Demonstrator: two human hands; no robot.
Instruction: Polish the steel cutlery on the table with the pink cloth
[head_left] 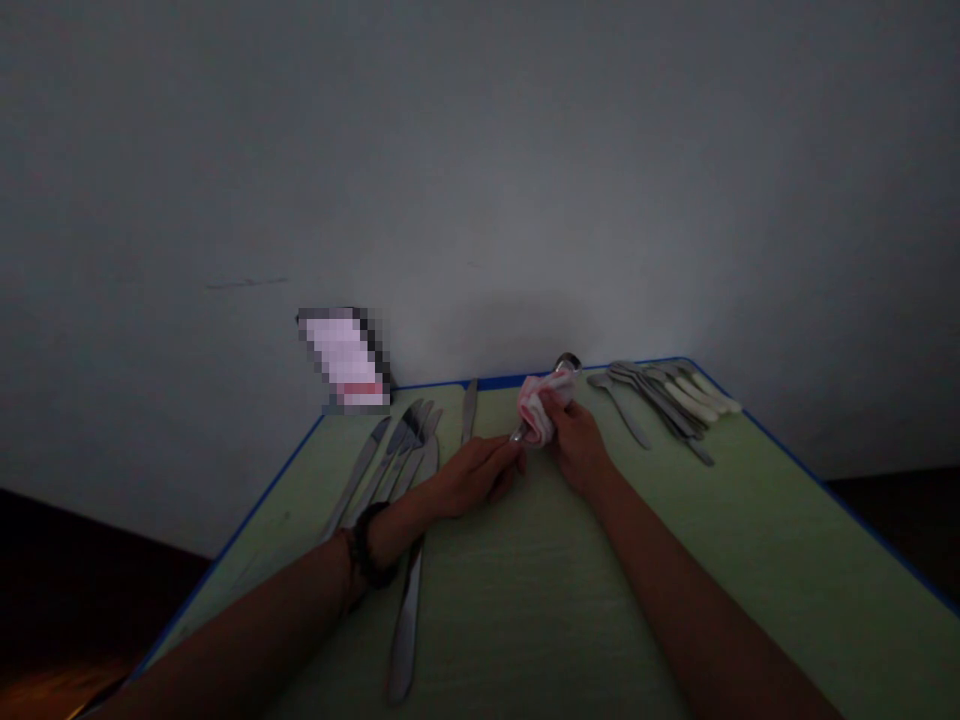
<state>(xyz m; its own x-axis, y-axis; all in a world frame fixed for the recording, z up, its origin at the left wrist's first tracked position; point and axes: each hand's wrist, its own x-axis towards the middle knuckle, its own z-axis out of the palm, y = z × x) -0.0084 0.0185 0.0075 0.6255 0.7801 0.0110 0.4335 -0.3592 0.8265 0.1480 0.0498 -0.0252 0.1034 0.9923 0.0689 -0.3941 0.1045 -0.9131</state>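
Above the middle of the table, my left hand [480, 472] is closed on the handle end of a spoon [568, 362]. The spoon slants up and away to the right, its shiny bowl at the far end. My right hand [576, 440] grips a crumpled pink and white cloth [534, 408] that is wrapped around the spoon between the bowl and my left fingers. Beyond my left hand lies a single table knife [470, 408]. Part of the spoon's handle is hidden by the cloth.
Several table knives [360, 470] lie at the left, partly under my left forearm. On the right are one spoon [622, 410], a bunch of metal cutlery [664, 400] and several pale-handled pieces [701, 400]. A blurred-out phone [345, 355] leans against the wall [480, 180] behind the blue-edged table [525, 620].
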